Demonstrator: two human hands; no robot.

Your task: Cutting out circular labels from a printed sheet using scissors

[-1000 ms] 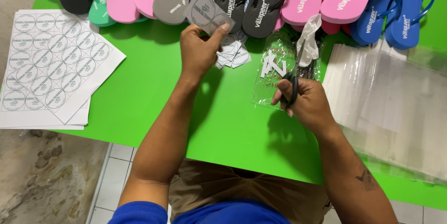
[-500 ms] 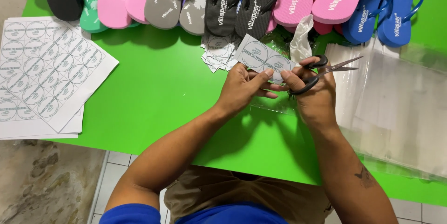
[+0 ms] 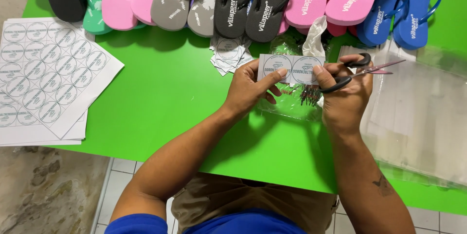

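Head view, nearest first: left hand (image 3: 250, 88) pinches a paper strip (image 3: 290, 69) of two round labels above the green table (image 3: 160, 98); right hand (image 3: 346, 93) steadies its other end, fingers clenched through black scissors (image 3: 362, 69). Beyond lie cut labels (image 3: 228, 52), then flip-flops (image 3: 253, 0).

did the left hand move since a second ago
Yes. The left hand came off the small pile of cut labels beside the flip-flops and moved toward the right hand; both now hold a label strip.

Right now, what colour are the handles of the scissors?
Black. The scissors, in the right hand, show best in the head view.
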